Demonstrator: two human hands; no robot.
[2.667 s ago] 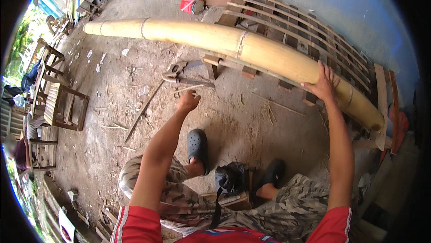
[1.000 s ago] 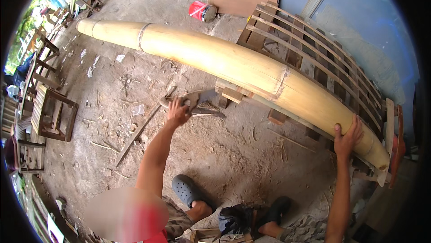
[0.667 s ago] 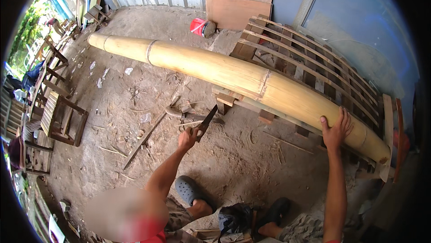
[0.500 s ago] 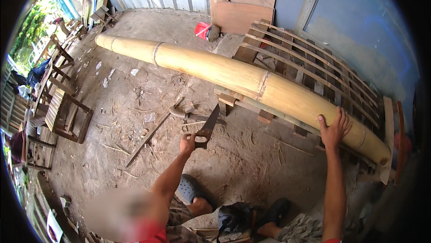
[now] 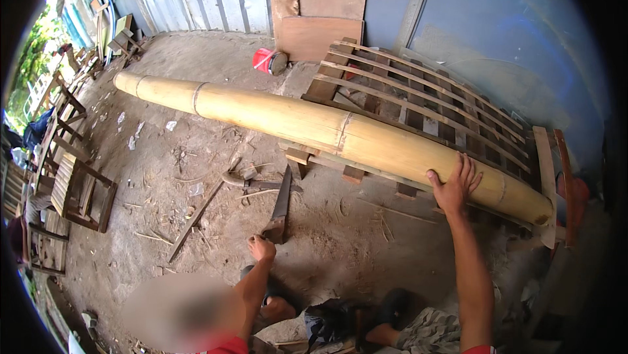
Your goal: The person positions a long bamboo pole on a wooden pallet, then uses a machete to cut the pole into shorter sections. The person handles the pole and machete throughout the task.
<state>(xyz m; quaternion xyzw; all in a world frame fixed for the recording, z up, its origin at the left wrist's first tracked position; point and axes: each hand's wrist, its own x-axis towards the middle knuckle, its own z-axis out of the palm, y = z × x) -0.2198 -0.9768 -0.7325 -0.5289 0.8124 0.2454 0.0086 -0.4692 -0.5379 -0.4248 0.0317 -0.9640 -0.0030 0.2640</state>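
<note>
A long, thick pale bamboo pole [image 5: 275,115] slants from the far left to the near right. Its right part lies along a low slatted wooden frame [image 5: 418,92]. My right hand [image 5: 458,184] rests on top of this part, fingers spread and thumb out to the left. Down to the left, my left hand [image 5: 261,247] is closed round the handle of a hand saw [image 5: 281,203]. The dark blade points up and away, apart from the bamboo, over the dirt floor [image 5: 340,236]. A blurred patch covers part of the area beside my left arm.
On the ground beyond the saw lie a tool with a curved handle [image 5: 232,179], a wooden stick [image 5: 196,220] and scattered shavings. A red bucket [image 5: 265,61] lies tipped near the wall. Wooden stools [image 5: 82,190] line the left side. A dark bag [image 5: 330,321] sits between my feet.
My left hand has drawn the saw back toward me, and its blade now points more nearly straight away. The view has shifted, so the scene sits further left. My right hand stays on the bamboo.
</note>
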